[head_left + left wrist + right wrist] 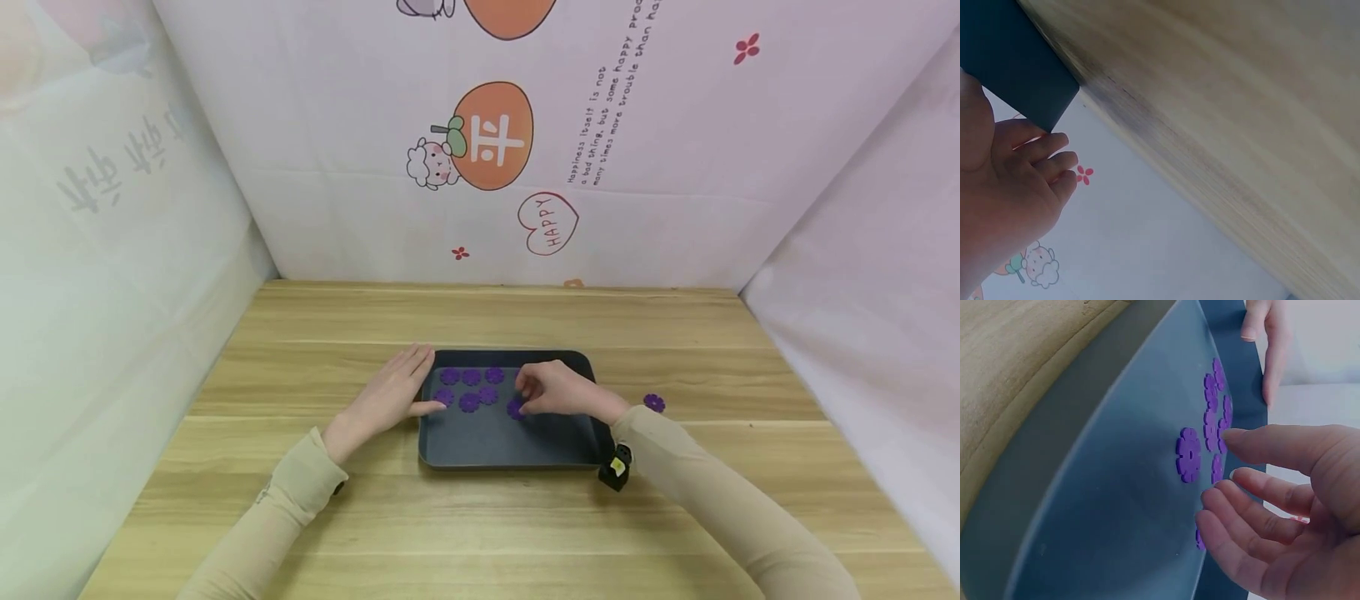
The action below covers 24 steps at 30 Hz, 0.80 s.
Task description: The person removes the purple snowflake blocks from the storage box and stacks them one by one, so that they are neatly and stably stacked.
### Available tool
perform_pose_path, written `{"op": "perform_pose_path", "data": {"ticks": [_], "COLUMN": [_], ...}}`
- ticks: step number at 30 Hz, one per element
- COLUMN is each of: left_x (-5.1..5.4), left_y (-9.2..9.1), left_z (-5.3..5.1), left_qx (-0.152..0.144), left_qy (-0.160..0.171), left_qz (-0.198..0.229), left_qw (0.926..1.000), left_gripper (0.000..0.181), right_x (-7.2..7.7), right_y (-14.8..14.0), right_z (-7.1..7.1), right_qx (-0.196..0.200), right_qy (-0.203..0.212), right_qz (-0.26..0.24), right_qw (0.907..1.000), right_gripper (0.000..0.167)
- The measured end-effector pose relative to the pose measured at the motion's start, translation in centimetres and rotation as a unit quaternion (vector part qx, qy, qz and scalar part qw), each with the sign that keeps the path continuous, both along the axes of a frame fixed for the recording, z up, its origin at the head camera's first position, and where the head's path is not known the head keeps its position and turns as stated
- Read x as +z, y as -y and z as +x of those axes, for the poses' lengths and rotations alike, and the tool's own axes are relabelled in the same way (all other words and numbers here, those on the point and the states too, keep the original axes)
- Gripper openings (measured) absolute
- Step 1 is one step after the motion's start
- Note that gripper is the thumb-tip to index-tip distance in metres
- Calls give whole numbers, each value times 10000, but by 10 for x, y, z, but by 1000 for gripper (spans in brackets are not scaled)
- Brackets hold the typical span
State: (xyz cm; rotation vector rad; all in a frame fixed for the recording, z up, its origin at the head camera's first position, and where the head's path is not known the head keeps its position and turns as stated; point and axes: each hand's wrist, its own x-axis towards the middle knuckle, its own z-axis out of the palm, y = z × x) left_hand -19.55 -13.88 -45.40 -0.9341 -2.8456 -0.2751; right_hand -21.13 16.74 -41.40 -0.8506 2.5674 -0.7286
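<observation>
On the wooden table sits a dark grey rectangular tray [495, 442], with several purple flower-shaped discs [471, 377] lying inside it. My left hand [386, 396] rests at the tray's left edge, its fingers extended along the outside and its thumb over the rim. Over the right part of the tray is my right hand [555, 390], close to one purple disc [1189, 455]. In the right wrist view the thumb [1266, 442] stands apart from the bent, relaxed fingers, with nothing visible between them.
Another purple flower disc [654, 403] lies on the table to the right of the tray, near my right sleeve. A printed white cloth [337, 225] rises behind the table [420, 533], with more cloth at both sides.
</observation>
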Motion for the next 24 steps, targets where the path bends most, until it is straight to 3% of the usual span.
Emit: {"op": "perform_pose_path", "data": {"ticks": [10, 24], "left_x": [-1, -1], "left_y": [-1, 0], "left_z": [0, 0], "left_qx": [33, 30], "left_qy": [66, 36], "left_qz": [39, 20], "left_qw": [10000, 10000], "left_gripper": [88, 88], "right_x": [-7, -13], "right_y": [9, 17], "right_z": [-2, 1], "right_qx": [-64, -126], "right_qy": [32, -395], "right_qz": [388, 688], "right_qw": [9992, 9968], "right_gripper": [29, 27]}}
